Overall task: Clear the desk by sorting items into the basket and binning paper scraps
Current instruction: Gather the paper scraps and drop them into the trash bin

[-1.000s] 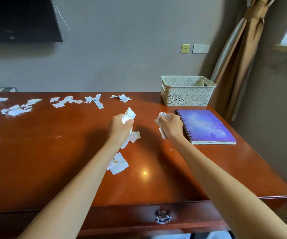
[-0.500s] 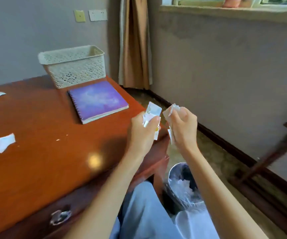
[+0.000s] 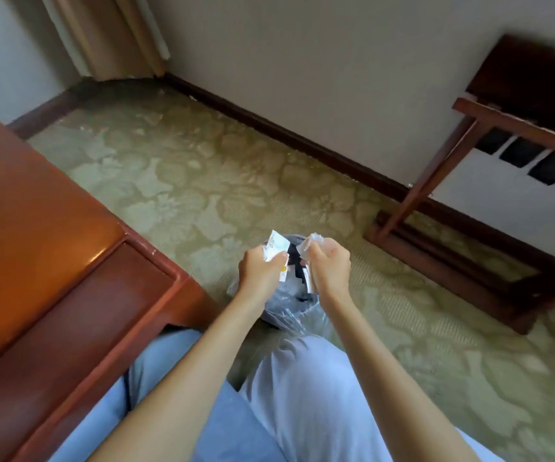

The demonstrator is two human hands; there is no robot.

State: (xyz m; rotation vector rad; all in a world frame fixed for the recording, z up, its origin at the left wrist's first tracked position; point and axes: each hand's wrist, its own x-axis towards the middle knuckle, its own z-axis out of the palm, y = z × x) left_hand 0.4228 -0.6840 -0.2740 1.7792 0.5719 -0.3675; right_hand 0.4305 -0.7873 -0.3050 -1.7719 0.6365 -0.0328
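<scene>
Now, left hand (image 3: 262,271) closed around white paper scraps (image 3: 276,245), right hand (image 3: 329,266) closed around a crumpled scrap (image 3: 310,245). Both held directly above the lined bin (image 3: 286,305) on the carpet (image 3: 202,181), beside the desk (image 3: 36,228) corner.

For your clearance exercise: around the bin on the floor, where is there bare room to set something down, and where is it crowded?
Bare carpet runs between the desk and the baseboard, and between the bin and the wooden rack. Crowded: over the bin, where the left hand and right hand hold paper scraps, with knees close behind.
</scene>
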